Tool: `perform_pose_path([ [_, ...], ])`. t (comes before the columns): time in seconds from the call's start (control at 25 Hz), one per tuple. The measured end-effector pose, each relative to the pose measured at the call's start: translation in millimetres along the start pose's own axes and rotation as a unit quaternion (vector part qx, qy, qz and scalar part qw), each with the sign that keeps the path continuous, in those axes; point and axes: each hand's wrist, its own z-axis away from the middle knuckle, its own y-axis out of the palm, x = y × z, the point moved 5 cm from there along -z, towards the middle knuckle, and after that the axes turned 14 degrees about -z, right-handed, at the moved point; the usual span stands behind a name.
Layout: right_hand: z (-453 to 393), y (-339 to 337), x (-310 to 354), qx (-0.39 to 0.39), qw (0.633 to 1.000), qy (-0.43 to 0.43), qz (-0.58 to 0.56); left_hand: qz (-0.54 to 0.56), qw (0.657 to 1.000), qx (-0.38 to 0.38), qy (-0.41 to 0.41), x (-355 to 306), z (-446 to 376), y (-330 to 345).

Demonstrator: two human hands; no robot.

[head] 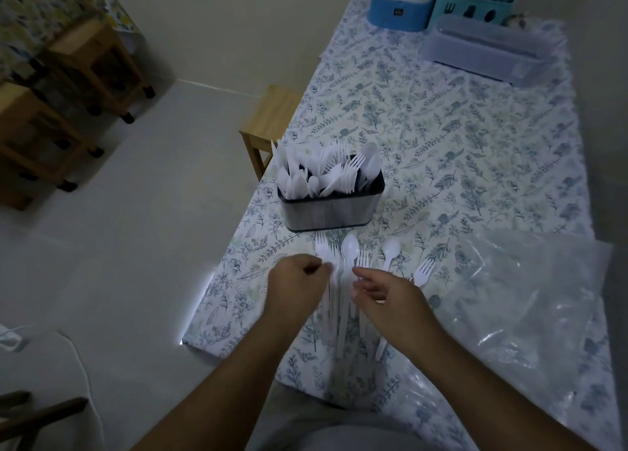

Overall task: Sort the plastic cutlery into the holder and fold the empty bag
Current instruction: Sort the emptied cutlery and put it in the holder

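My left hand [295, 282] curls around thin white plastic fork [323, 246] handles; my right hand [380, 297] hovers loose-fingered. Two glossy spoons [350, 246] lie before the dark oblong holder [331, 209]; crinkly clear bag [530, 297] rightward

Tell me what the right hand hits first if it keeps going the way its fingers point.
The right hand points left, so its fingertips would probably first meet the white spoon lying beside them; height above the table is unclear.

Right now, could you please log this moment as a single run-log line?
left hand: pinching white plastic fork | right hand: open over loose cutlery | dark metal holder: nearly full | clear plastic bag: unfolded
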Motion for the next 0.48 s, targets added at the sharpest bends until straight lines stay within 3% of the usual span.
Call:
perform_pose_path([
  [0.08,0,7,1,0.009,1.000,0.002,-0.013,0.122,0.989,0.078,0.012,-17,30,12],
  [0.2,1,4,-5,-0.015,0.998,0.025,-0.060,0.112,0.987,0.105,0.041,-28,36,26],
  [0.36,5,-10,-17,-0.038,0.997,0.058,-0.018,0.019,0.998,-0.025,-0.045,1,-21,16],
  [0.48,9,-12,-22,-0.043,0.986,0.122,-0.102,-0.004,0.995,-0.033,-0.092,12,-52,21],
])
